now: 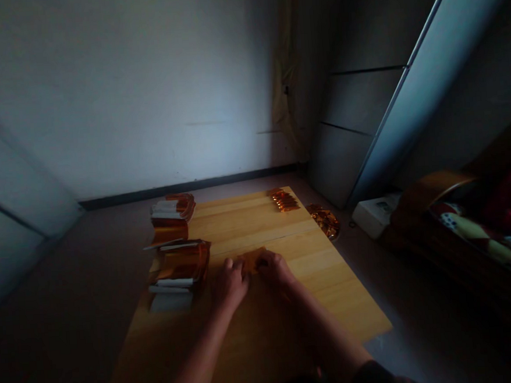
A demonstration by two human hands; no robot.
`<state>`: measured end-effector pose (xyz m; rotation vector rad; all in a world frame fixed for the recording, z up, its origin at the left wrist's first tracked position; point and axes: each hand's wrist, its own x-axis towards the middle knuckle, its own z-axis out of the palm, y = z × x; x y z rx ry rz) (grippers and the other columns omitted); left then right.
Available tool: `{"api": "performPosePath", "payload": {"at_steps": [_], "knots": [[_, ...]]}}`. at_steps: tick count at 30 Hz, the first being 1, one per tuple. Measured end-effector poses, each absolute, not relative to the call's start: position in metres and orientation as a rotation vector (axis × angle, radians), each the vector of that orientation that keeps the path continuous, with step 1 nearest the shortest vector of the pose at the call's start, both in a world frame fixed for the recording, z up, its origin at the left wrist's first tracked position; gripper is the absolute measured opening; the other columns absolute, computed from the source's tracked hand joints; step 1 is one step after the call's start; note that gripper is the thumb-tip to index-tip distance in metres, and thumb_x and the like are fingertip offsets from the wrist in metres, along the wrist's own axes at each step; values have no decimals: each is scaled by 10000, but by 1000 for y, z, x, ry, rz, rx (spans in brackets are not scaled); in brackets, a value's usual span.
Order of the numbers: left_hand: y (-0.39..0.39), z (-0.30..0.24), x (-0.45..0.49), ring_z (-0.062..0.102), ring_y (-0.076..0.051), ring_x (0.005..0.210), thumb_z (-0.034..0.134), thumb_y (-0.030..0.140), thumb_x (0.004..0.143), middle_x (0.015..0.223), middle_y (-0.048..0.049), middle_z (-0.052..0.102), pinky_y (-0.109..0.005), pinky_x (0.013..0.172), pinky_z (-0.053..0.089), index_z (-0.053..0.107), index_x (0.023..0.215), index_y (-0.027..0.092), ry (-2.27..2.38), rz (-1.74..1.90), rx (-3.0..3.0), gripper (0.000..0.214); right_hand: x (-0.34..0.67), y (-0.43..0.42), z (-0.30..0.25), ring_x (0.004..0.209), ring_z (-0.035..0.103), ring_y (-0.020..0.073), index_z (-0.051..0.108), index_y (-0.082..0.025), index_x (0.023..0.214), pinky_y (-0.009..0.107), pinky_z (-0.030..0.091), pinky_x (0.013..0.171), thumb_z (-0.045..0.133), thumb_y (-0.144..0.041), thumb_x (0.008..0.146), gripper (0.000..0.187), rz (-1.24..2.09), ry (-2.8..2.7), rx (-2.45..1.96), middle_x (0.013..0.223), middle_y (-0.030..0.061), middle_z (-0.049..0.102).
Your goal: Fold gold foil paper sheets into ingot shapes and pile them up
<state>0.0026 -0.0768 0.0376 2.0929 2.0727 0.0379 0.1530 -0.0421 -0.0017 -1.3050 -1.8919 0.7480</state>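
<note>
Both hands on one small orange film sheet, bare-handed. Left hand at its left end, right hand at its right end, fingers curled in toward each other, only a narrow gap between the hands. Fingertips dark and blurred: can't tell on either side whether the film is pinched or just pressed down.

Sheet sits over the middle of the wooden table, well in from the left and right edges. Forearms come in over the near side, dark sleeve on the right one; near edge is lost in shadow.

Left edge: near film stack, orange, curled up at its right side, with pale strips along its near side. Next toward the far edge, a curved orange film piece, then the far film stack around the far-left corner, pale layers showing among the orange.

Far-right corner: row of shiny film pieces, overlapping.

Off the table: crumpled shiny film pile, low down just outside the right edge. Further right, white box on the floor, then wooden seat with patterned fabric. Pale wall beyond the far edge, dark skirting along its foot.
</note>
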Motion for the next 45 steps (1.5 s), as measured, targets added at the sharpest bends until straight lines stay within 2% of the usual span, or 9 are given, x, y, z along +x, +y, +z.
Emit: {"api": "performPosePath", "payload": {"at_steps": [6,17,21,25,27,33,45], "knots": [[-71,33,-5,574,-180,878,442,390,841,1063,-67,501,-276,705,414,496,1269,275,2049,72,2086,446,154,-44,0,695,579,133,637,-178,699,211,443,661,507,-57,601,203,731,-1871,-1330,736,6,662],[-62,31,-23,583,-145,875,400,237,856,1109,-53,526,-249,747,423,467,1300,310,1878,39,2114,454,157,-42,0,690,593,137,649,-184,707,211,443,644,514,-74,599,204,794,-1856,-1339,741,8,672],[-67,33,-26,569,-152,963,458,200,812,1136,-43,534,-248,813,426,432,1332,306,1804,209,2089,531,157,-43,3,697,592,141,648,-179,704,216,445,660,503,-75,596,209,813,-1830,-1332,732,12,664],[-76,32,-29,558,-147,998,524,222,795,1086,-19,560,-249,878,425,599,1149,294,1664,417,2119,368,156,-43,5,701,591,145,650,-178,703,220,446,659,501,-85,596,205,855,-1783,-1359,742,14,664],[-77,30,-31,569,-141,958,530,236,805,1029,-15,569,-246,866,437,642,1066,288,1639,474,2128,289,156,-43,5,698,591,147,646,-177,700,222,445,653,504,-91,593,197,883,-1752,-1375,734,13,661],[-72,17,-36,580,-114,861,516,242,836,943,-10,564,-221,797,452,666,992,265,1603,571,2191,218,159,-41,6,704,591,149,635,-184,677,230,446,660,509,-132,605,154,951,-1709,-1340,735,7,657],[-71,-1,-44,616,-133,832,550,197,798,911,-16,629,-236,755,474,660,1021,255,1508,770,2229,256,161,-37,6,685,558,132,636,-182,674,203,419,613,540,-142,587,136,1055,-1675,-1378,702,-13,633]]}}
